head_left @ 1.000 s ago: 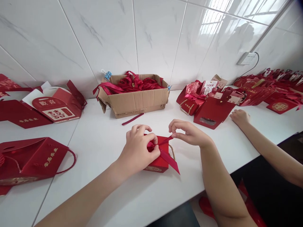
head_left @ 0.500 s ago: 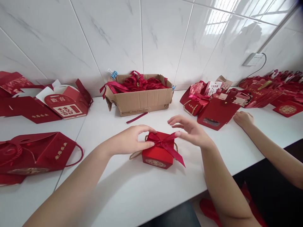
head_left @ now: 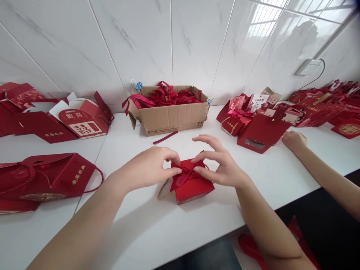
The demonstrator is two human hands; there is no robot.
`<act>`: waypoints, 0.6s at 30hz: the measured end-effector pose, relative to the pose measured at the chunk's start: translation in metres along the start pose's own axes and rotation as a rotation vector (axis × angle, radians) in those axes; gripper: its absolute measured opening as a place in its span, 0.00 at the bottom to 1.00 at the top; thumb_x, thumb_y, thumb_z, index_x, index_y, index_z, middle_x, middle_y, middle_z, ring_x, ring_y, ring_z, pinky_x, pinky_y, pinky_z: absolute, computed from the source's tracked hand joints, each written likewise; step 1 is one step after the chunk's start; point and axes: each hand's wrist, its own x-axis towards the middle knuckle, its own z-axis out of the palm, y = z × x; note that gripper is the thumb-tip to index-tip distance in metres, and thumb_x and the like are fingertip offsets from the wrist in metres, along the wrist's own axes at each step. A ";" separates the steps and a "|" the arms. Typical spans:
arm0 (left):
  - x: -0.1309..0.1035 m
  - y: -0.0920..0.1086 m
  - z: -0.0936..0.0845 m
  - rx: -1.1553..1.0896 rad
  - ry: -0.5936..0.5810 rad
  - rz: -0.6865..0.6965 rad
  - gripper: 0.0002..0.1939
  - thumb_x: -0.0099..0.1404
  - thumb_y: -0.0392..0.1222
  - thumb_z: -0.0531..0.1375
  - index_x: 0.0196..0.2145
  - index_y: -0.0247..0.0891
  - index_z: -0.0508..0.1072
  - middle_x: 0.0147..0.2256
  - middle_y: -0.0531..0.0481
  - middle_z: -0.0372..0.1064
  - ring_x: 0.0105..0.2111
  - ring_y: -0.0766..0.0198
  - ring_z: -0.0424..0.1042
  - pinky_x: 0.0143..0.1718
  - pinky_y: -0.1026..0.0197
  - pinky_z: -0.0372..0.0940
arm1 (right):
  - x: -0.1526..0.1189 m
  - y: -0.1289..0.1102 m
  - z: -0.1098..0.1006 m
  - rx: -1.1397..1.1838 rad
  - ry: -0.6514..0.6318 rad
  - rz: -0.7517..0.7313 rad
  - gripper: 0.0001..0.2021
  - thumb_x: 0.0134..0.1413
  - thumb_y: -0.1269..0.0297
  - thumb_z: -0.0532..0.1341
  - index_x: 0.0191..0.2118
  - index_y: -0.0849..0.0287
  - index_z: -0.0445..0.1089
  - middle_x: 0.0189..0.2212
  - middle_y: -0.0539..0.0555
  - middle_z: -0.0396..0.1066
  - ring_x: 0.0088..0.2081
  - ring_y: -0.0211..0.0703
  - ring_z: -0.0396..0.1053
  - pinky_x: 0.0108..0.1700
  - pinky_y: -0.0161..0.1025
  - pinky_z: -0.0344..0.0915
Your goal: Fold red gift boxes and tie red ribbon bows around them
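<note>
A small red gift box with twisted gold cord handles sits on the white table in front of me. Across its top lies a dark red ribbon bow. My left hand pinches the bow's left loop between thumb and fingers. From the right, my right hand has its thumb and index finger on the bow's right side near the knot, its other fingers raised. Part of the right loop is hidden behind those fingers.
Behind stands a cardboard box of red ribbons, with a loose ribbon strip before it. Red gift boxes fill the left side; more red boxes stand right. Another person's hand rests on the table at right.
The small box has turned, and its bow now points more to the lower left. My right hand has moved left and down from the ribbon's right end onto the bow near the knot.
</note>
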 end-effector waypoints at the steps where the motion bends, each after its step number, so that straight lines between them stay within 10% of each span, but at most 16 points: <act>1: 0.000 -0.001 0.000 0.010 -0.003 0.006 0.08 0.60 0.49 0.58 0.28 0.47 0.74 0.32 0.55 0.74 0.30 0.60 0.72 0.26 0.63 0.63 | 0.000 -0.003 0.004 -0.029 -0.026 -0.017 0.03 0.54 0.63 0.63 0.35 0.53 0.73 0.58 0.56 0.60 0.62 0.57 0.53 0.60 0.57 0.57; 18: 0.006 -0.002 0.002 -0.101 -0.061 -0.054 0.10 0.64 0.44 0.53 0.27 0.42 0.68 0.28 0.55 0.72 0.28 0.62 0.70 0.30 0.60 0.63 | -0.002 -0.012 0.022 -0.126 -0.045 0.052 0.07 0.54 0.65 0.61 0.27 0.56 0.68 0.55 0.56 0.65 0.59 0.56 0.56 0.56 0.55 0.63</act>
